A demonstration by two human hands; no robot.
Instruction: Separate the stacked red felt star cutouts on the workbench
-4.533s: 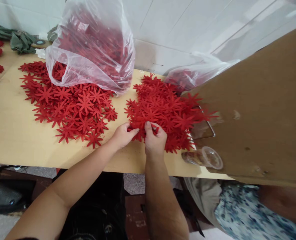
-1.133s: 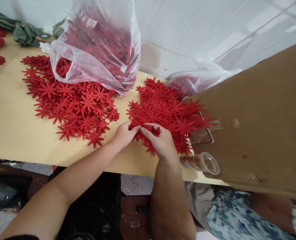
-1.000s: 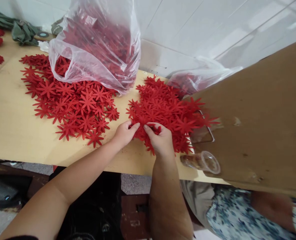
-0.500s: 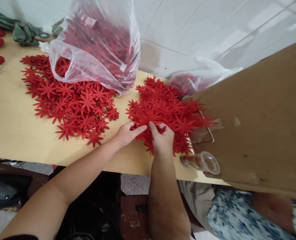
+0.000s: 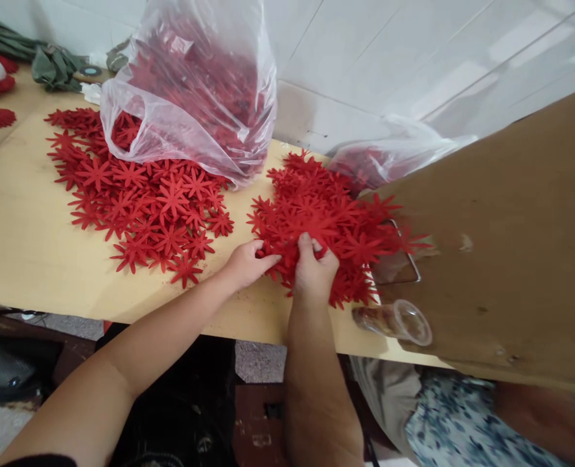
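Observation:
My right hand (image 5: pixel 315 267) is closed, thumb and fingers pinching a red flower-shaped cutout (image 5: pixel 315 224) over the right-hand pile. To its left, my left hand (image 5: pixel 251 264) rests at the pile's near edge, thumb stretched out and apart from the bent forefinger. Its other fingers are partly hidden, and red petals lie right by its thumb. The right pile (image 5: pixel 292 188) consists of many thin red cutouts with narrow petals. A second, wider pile of the same cutouts (image 5: pixel 131 194) spreads over the table further left.
A clear plastic bag (image 5: pixel 248 123) full of red cutouts stands behind the left pile, another bag (image 5: pixel 404 149) against the wall. At right are a cardboard sheet (image 5: pixel 501 259), a clear plastic cup (image 5: pixel 411 322) and a seated person's patterned clothing (image 5: pixel 457 415). The table's front edge (image 5: pixel 258 334) runs below my hands.
My hands have drawn apart: the right thumb has moved slightly right, away from the left thumb, which has dropped a little. The view has shifted slightly.

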